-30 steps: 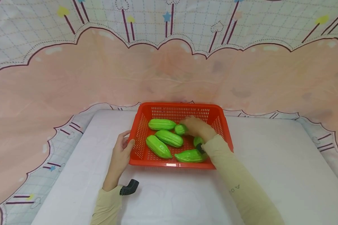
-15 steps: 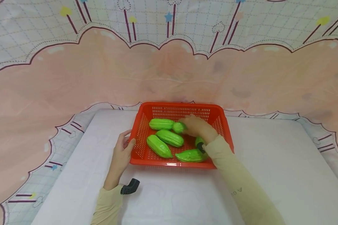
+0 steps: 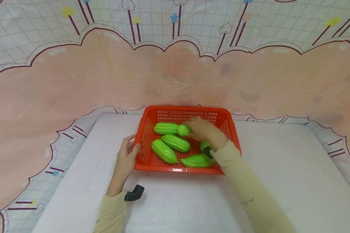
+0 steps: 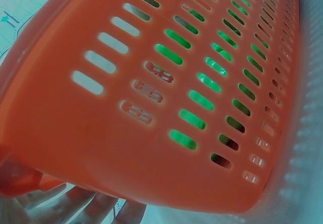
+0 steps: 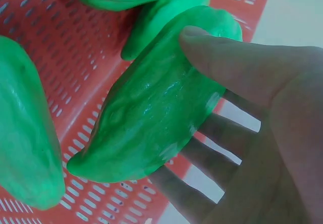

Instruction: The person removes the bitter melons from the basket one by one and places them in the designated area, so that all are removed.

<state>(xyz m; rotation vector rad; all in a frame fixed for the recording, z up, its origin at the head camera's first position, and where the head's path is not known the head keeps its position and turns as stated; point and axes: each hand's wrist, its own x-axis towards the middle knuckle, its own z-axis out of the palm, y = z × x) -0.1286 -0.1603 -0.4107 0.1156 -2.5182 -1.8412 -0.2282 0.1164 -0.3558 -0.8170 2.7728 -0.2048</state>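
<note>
Clasping the red basket [image 3: 160,168] at nine o'clock is the left hand [image 3: 126,160]; the right hand [image 3: 204,130] grasps a green gourd [image 3: 183,130] inside, near twelve o'clock, among five other gourds [image 3: 164,151].

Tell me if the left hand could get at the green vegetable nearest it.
Probably yes: nothing covers that green vegetable, but the left hand holds the red basket by its left rim and would likely let go first.

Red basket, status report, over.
Left grip holds red basket by one side. Right grip holds green gourd; lifted or resting, can't tell. Possible obstruction: other gourds close beside it.
</note>
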